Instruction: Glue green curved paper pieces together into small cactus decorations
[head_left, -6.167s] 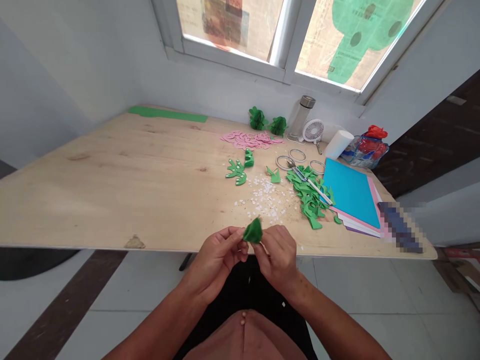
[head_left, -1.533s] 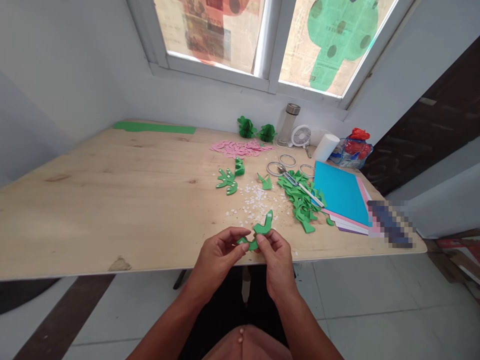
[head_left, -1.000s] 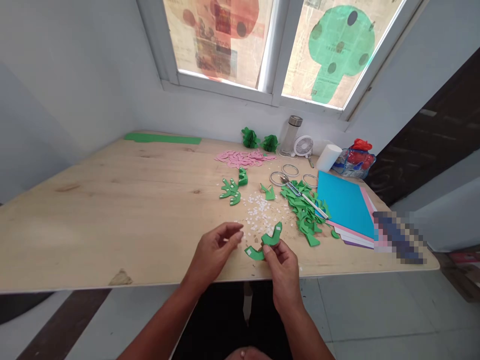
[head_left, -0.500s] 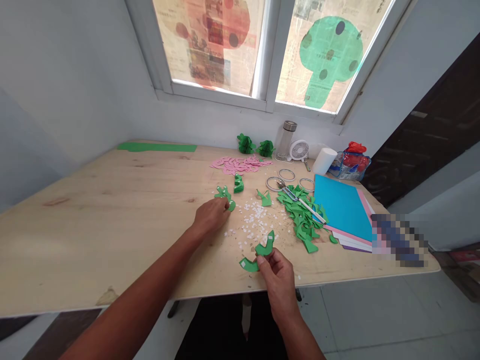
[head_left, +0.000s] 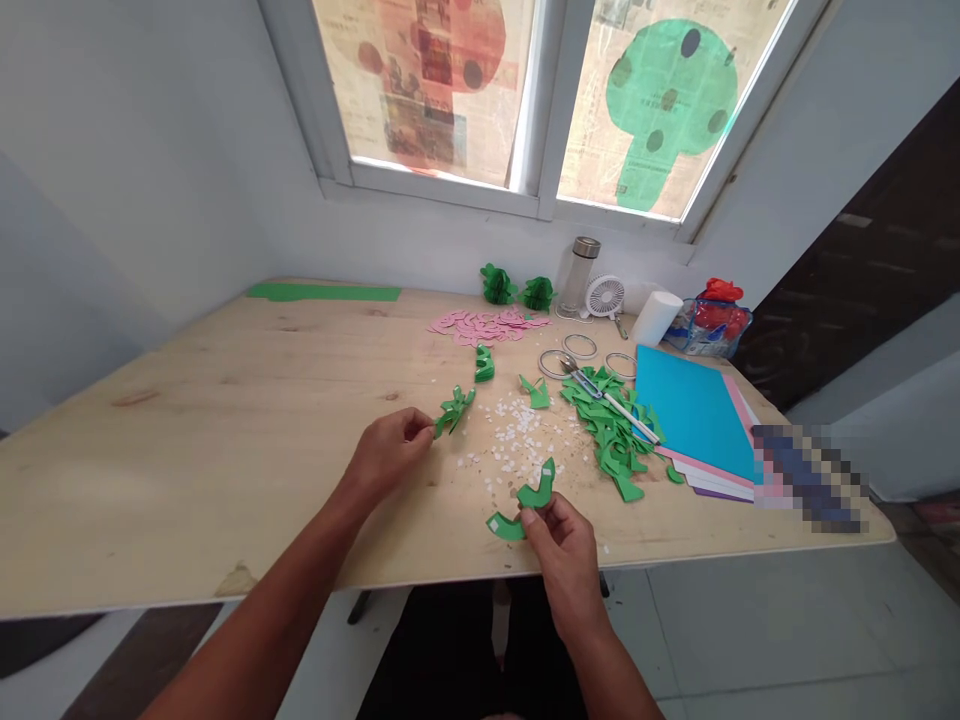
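My right hand [head_left: 564, 545] pinches a curved green paper cut-out [head_left: 525, 505] with a white tab at its left end, just above the table's near edge. My left hand [head_left: 386, 455] is further out on the wooden table [head_left: 187, 430] and holds a small bunch of green paper cactus shapes [head_left: 454, 410] lifted off the surface. White paper bits [head_left: 521, 435] lie scattered between the two hands. Another folded green piece [head_left: 484, 363] stands beyond them.
A heap of green offcuts [head_left: 611, 425] with scissors [head_left: 600, 385] lies right of centre, next to blue and pink sheets [head_left: 694, 415]. Pink cut-outs [head_left: 484, 325], tape rings [head_left: 581, 350], a bottle [head_left: 581, 275], a small fan [head_left: 606, 297] and a white roll [head_left: 656, 315] stand at the back.
My left hand let go of the curved piece, reached forward to the green cactus shapes, took them and has drawn them back toward me. My right hand kept the curved piece in place.
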